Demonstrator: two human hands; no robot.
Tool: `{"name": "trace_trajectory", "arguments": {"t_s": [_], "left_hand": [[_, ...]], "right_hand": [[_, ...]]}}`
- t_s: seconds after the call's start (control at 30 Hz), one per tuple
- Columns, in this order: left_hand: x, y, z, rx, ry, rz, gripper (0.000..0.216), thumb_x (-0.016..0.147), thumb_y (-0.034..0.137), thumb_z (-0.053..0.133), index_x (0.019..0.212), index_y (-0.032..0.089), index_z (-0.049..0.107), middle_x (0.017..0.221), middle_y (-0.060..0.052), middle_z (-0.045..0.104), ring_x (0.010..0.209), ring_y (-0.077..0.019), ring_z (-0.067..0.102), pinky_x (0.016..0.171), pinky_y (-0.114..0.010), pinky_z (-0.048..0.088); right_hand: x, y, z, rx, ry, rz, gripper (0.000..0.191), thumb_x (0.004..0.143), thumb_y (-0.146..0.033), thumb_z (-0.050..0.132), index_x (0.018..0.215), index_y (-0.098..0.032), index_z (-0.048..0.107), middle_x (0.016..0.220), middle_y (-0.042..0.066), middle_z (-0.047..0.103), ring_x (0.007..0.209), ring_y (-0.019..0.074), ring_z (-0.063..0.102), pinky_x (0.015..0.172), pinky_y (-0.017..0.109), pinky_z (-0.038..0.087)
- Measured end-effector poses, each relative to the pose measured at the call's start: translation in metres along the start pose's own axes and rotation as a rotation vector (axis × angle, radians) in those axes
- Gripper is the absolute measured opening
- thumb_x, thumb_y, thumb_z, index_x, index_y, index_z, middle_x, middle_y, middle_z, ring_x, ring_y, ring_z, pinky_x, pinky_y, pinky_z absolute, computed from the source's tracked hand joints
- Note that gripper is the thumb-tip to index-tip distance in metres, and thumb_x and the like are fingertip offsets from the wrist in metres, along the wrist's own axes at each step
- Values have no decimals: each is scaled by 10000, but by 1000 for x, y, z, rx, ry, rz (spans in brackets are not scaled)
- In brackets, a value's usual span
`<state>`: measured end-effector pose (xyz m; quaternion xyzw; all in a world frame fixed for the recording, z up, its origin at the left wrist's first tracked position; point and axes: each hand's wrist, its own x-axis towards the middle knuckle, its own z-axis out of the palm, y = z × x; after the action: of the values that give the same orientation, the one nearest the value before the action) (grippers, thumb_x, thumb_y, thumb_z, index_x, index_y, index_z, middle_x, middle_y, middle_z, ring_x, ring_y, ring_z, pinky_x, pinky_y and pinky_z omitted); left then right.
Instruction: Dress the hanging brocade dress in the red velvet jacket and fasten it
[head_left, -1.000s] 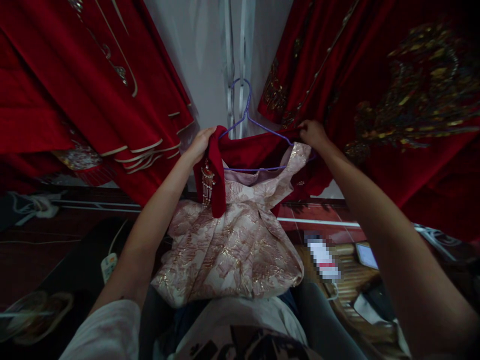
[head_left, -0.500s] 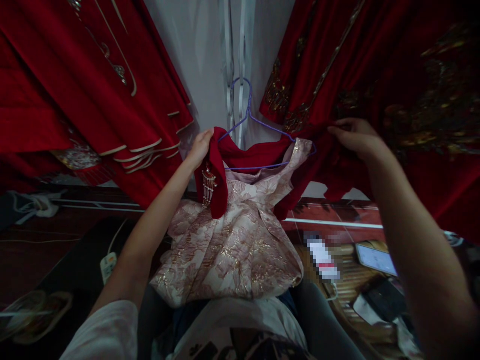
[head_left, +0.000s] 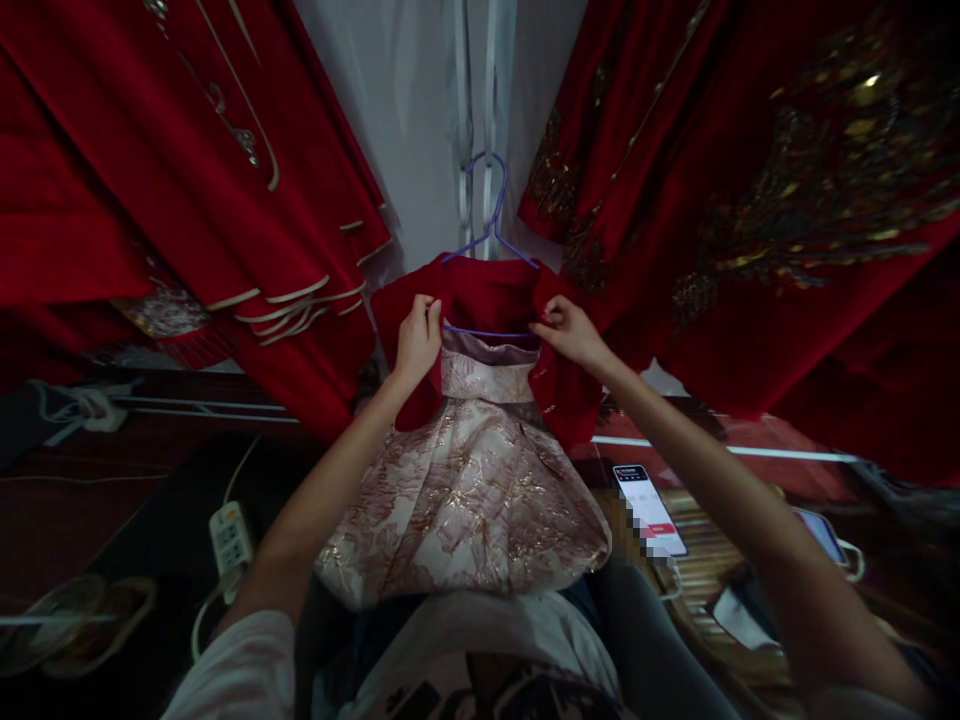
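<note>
A small pink and gold brocade dress [head_left: 472, 490] hangs on a purple wire hanger [head_left: 489, 215] in front of me, with a short red jacket [head_left: 484, 295] over its shoulders. My left hand [head_left: 417, 338] pinches the jacket's left front edge. My right hand [head_left: 568, 330] pinches the right front edge. Both edges are held close beside the dress's bodice. The hanger's hook rests on white straps [head_left: 480, 100] against a pale wall.
Large red embroidered garments hang at left [head_left: 172, 190] and right [head_left: 757, 200]. A white power strip [head_left: 230, 538] lies on the dark floor at lower left. Two phones [head_left: 649, 510] [head_left: 822, 535] rest on a woven surface at lower right. Sandals [head_left: 75, 625] sit at far left.
The red jacket now covers both shoulders of the dress. My right hand came back from the right-hand garments to the jacket's right edge, and my left hand shifted to its left front edge.
</note>
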<state>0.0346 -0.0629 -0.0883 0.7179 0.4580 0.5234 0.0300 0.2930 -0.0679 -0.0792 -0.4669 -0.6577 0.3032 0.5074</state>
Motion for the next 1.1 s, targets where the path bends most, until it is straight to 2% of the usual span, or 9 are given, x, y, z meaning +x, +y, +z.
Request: {"name": "trace_trajectory", "arguments": {"t_s": [0.1,0.17,0.23,0.33,0.43,0.5,0.7,0.9,1.1], "left_hand": [[-7,26,16,-70,-110,-5,179,966,352,382,915,212,482,793,-19,601,701,-134,587,690,-260,445],[-15,39,20,-129,-162,-27,175,963,346,383,912,213,485,808,-24,614,730,-141,604,701,-262,454],[-24,45,19,-190,-144,-65,158,947,355,422,935,215,495,854,-31,629,785,-147,621,734,-267,469],[-34,45,15,-265,-46,-83,169,881,339,556,1000,227,508,946,-44,636,875,-152,628,805,-276,489],[-39,45,17,-341,81,-111,235,836,280,618,1033,230,500,1003,-53,626,920,-148,632,850,-285,506],[-38,46,21,-411,123,-153,214,822,240,625,999,222,505,976,-45,630,908,-139,641,850,-283,516],[-33,47,27,-521,103,-252,151,767,131,636,876,191,550,879,-21,650,863,-128,653,849,-273,520],[-31,34,28,-496,54,-235,139,758,144,642,880,180,587,898,-33,674,871,-145,665,844,-289,527],[-25,31,21,-368,-85,-162,141,753,109,610,859,201,600,863,-20,691,806,-151,675,783,-288,537]], "right_hand": [[-4,-16,45,-46,-169,-61,281,646,-252,627,786,-218,385,638,-62,468,559,90,449,514,210,352],[-10,-25,65,-136,-178,-94,258,668,-246,605,804,-219,387,633,-50,476,561,110,463,531,236,371],[-17,-30,73,-221,-122,-178,214,700,-231,586,814,-221,405,675,-17,504,611,143,499,583,278,420],[-25,-27,69,-262,101,-347,181,742,-214,573,876,-230,454,843,49,546,773,203,549,718,364,485],[-31,-21,67,-135,276,-364,320,783,-216,545,1081,-247,432,958,66,549,846,207,576,750,373,518],[-34,-20,69,-57,249,-336,379,800,-218,528,1153,-256,397,992,61,556,845,187,592,727,341,534],[-44,-24,77,11,21,-345,418,765,-181,549,1152,-254,409,1122,76,559,881,171,611,718,304,545],[-46,-22,77,76,40,-380,399,771,-122,492,1140,-248,405,1106,70,562,935,172,609,809,335,535],[-45,-24,75,34,-3,-373,340,826,-225,533,1137,-256,400,1117,77,566,906,177,614,738,323,553]]}}
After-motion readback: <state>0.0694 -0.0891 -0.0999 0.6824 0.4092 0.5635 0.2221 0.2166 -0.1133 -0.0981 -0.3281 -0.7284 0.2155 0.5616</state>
